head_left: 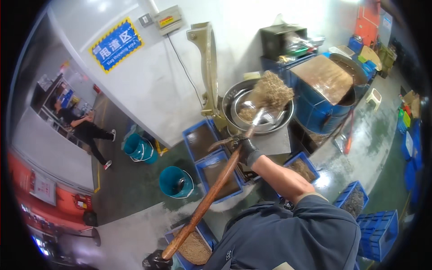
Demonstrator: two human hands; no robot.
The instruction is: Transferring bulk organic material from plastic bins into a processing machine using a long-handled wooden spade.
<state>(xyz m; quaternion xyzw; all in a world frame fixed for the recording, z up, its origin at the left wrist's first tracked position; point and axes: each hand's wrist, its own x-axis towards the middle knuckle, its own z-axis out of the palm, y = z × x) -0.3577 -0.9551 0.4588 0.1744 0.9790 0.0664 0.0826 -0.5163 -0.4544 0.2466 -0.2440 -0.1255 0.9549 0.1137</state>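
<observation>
A shovel with a long brown wooden handle (211,193) slants across the view. My right hand (245,150), in a dark glove, is closed round the handle just below the metal socket. At the lower left, my left hand (156,261) in a black glove is closed at the handle's end, partly cut off by the picture's dark rim. A heap of brownish shavings (271,91) covers the shovel's blade, which is over a round metal drum (228,104). More shavings lie inside the drum, around its raised metal centre. A beige hinged lid (208,67) stands upright beside it.
Blue crates (219,175) stand left of the drum, near teal buckets (176,181). A crate of shavings (194,248) is below the handle. Right of the drum are blue barrels (315,108), one topped by a board. Another person (78,123) stands far left.
</observation>
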